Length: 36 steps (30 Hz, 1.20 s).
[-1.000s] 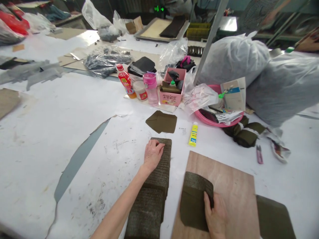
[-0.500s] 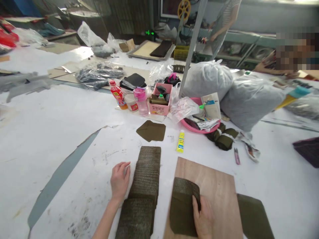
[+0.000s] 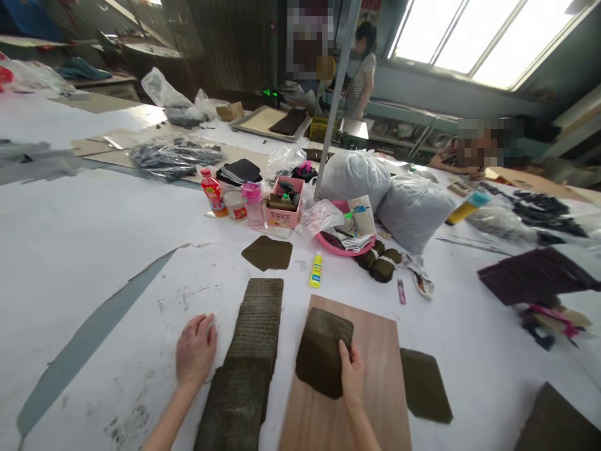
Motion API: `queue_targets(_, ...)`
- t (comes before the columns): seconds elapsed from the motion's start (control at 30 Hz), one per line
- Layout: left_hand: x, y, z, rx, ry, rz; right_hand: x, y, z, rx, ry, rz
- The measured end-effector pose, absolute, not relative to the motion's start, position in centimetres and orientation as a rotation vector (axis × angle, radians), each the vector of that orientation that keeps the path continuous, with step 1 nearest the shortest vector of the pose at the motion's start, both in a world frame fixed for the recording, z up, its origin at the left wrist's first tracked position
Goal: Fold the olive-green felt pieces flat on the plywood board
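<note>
My right hand (image 3: 352, 373) grips the right edge of a stack of dark olive fabric pieces (image 3: 322, 357), thumb on top. The stack lies over a wooden board (image 3: 375, 351), its far edges fanned slightly. My left hand (image 3: 196, 351) rests on the white table covering with fingers curled in; whatever they may hold is hidden. Just right of it runs a long row of overlapping olive fabric pieces (image 3: 248, 351), apart from the hand. One more olive piece (image 3: 425, 383) lies right of the board, and a pointed olive piece (image 3: 268, 252) lies beyond the row.
Beyond the board lie a yellow tube (image 3: 316, 270), pink snips (image 3: 401, 292) and rolled olive fabric (image 3: 382, 263). Farther back stand a pink basin (image 3: 345, 252), a pink box (image 3: 283, 217), bottles and stuffed white bags (image 3: 408, 210). A metal pole (image 3: 335, 100) rises there. Other people are in the background.
The view has swung to the right and up. My left hand's fingers have curled in more, and the hand sits farther from the row. My right hand keeps hold of the fabric stack.
</note>
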<state>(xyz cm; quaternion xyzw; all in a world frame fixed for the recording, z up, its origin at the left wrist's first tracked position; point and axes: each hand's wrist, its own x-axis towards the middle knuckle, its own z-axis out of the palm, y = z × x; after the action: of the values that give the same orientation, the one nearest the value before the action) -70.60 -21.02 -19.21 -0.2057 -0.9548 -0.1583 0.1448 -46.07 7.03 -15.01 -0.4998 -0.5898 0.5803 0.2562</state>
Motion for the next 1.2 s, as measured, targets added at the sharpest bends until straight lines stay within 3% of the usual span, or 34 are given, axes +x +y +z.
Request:
queue_targets(0.23, -70.4, -20.9, -19.0, -0.587, -2.772, -0.343, -53.3, 8.0, -13.5, -1.170, -1.370, 1.968)
queue_targets(0.7, -70.5, -20.6, -19.1, -0.529, -2.813, -0.399, -63.8, 10.5, -11.9, -1.106, -1.373, 2.251)
queue_targets(1.03, -70.2, -20.2, -17.4, -0.436, -2.984, -0.529, -55.2, 1.8, -8.9, -1.158, -1.469, 2.429)
queue_targets(1.2, -70.1, -20.2, -17.2, -0.439, -2.995, -0.576, -48.1, -5.5, -10.1, -1.166, -1.499, 2.627)
